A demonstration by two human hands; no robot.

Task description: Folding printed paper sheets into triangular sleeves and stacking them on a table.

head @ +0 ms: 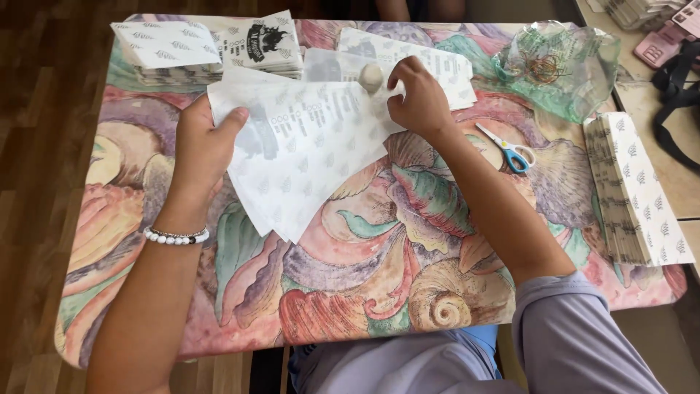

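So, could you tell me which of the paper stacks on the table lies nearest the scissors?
The tall stack at the table's right edge, just right of the blue-handled scissors; the other stacks sit at the far left corner.

Pink calculator (665, 42) beyond the plastic bag (561, 66) cut by right edge; print on white paper sheet (302, 157) illegible

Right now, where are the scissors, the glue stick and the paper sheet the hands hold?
scissors (509, 149): head view, on the pivot just ahead of the blue handles.
glue stick (371, 77): head view, on its rounded pale cap.
paper sheet (310, 157): head view, on its printed middle.
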